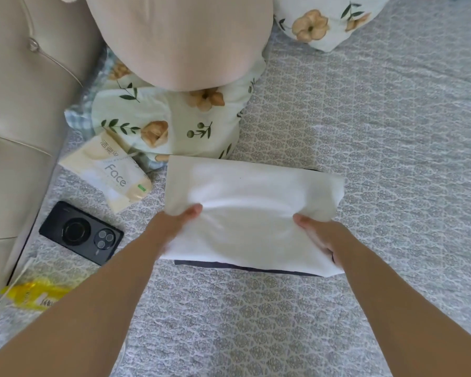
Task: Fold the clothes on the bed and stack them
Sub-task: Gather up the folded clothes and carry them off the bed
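A folded white garment (253,197) lies in the middle of the bed on top of a dark navy folded garment (239,265), of which only a thin edge shows along the near side. My left hand (172,227) grips the white garment's near left edge, thumb on top and fingers tucked beneath. My right hand (320,238) holds the near right edge the same way. The cloth bulges slightly between the two hands.
The grey patterned bedspread (365,131) covers the bed. Floral pillows (174,126) and a beige cushion (180,36) lie behind the stack. At left are a tissue pack (106,170), a black phone (80,232), a yellow packet (36,295) and the padded headboard (17,91).
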